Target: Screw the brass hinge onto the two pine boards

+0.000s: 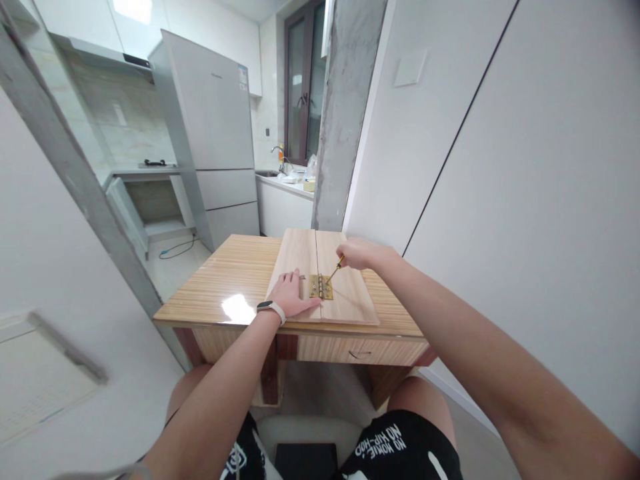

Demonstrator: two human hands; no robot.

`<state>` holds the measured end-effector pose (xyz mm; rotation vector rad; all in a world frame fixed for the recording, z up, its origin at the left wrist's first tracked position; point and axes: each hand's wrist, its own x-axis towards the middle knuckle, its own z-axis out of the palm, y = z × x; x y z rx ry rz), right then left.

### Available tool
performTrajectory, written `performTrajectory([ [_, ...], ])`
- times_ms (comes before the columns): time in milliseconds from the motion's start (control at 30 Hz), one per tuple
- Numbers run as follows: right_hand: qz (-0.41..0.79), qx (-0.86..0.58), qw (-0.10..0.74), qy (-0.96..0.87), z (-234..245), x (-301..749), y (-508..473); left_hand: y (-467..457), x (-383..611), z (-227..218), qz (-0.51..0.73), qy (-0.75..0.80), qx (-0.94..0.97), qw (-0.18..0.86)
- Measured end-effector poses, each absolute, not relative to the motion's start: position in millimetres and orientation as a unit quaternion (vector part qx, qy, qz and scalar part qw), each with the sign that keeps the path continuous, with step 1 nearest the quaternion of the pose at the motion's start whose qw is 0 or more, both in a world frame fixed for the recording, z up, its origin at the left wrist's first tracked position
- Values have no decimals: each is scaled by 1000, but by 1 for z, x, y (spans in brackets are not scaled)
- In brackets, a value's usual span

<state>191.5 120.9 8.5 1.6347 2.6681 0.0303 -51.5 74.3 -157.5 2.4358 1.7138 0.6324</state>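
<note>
A small yellow-handled screwdriver (335, 269) is gripped in the closed right hand (361, 253), tip down at the little brass hinge (320, 287). The hinge sits across two pale wooden boards (350, 300), pinned flat by the open left hand (293, 295), on a striped wooden table (225, 280).

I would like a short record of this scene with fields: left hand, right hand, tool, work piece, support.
left hand: left hand flat on the two pale wooden boards, beside the hinge
right hand: right hand grips the screwdriver
tool: small yellow-handled screwdriver, tip at the hinge
work piece: brass hinge across the seam between the boards
support: striped wooden table
</note>
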Motion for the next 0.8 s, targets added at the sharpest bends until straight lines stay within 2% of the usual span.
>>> performTrajectory([
  [167, 7, 521, 1, 854, 6, 195, 119, 75, -52, -158, 208, 562, 800, 46],
  [367, -36, 579, 147, 801, 15, 183, 115, 76, -52, -160, 208, 563, 798, 48],
  [467, -3, 558, 182, 810, 23, 172, 109, 76, -52, -160, 206, 562, 800, 43],
  [633, 110, 491, 173, 847, 26, 168, 102, 78, -52, -161, 203, 559, 803, 35],
  [800, 91, 479, 138, 862, 22, 175, 102, 78, -52, -162, 205, 559, 803, 36],
])
